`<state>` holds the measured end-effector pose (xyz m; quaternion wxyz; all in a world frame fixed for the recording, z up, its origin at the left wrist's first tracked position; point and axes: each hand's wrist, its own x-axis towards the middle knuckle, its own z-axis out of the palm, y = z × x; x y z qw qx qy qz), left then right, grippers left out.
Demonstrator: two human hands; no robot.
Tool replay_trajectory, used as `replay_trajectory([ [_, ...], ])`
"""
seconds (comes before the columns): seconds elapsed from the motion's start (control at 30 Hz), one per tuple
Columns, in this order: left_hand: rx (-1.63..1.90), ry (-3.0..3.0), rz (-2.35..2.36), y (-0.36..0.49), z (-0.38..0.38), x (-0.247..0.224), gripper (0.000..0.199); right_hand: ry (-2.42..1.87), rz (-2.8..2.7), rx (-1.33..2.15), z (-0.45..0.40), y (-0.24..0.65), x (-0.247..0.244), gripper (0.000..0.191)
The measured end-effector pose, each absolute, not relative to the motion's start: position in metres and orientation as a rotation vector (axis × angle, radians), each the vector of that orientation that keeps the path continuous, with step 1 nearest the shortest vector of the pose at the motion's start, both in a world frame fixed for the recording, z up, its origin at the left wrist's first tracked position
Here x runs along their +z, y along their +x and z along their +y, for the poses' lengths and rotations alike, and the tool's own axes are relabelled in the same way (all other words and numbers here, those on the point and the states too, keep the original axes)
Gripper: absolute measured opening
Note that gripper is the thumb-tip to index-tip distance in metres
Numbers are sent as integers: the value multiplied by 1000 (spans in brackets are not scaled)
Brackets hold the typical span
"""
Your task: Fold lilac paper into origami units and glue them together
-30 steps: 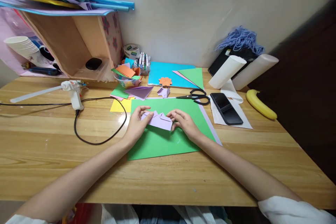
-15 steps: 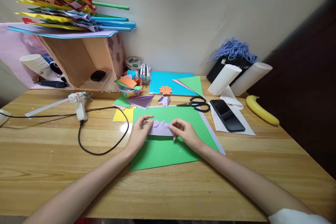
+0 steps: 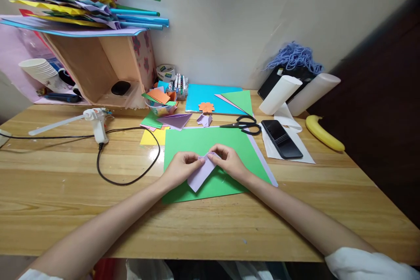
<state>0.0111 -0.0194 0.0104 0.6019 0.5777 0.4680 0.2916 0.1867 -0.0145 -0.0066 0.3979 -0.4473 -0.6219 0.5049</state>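
Folded purple paper (image 3: 201,176) is pinched by the left hand (image 3: 181,169) and right hand (image 3: 231,162) over a green sheet (image 3: 188,141). Writing on the tape roll (image 3: 166,73) is too small to be read.

Lilac paper (image 3: 201,177) in both hands (image 3: 181,169)

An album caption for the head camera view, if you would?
Left hand and right hand pinch a folded lilac paper over a green sheet, black-handled scissors at its far edge.
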Motion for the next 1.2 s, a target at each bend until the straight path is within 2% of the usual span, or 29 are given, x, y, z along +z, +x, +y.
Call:
replay_trajectory([
  [0.3, 650, 1213, 993, 14, -19, 9, 35, -1099, -1811, 748, -29, 183, -1, 12],
  [0.53, 674, 1040, 1008, 12, -17, 11, 34, -939, -2055, 413, -32, 187, -6, 31],
  [0.8, 659, 907, 812, 4, -14, 10, 20, -1005, -2162, 366, -31, 191, -5, 35],
  [1.2, 642, 921, 821, 3, -11, 13, 26, -1009, -2359, 156, -31, 193, -5, 41],
])
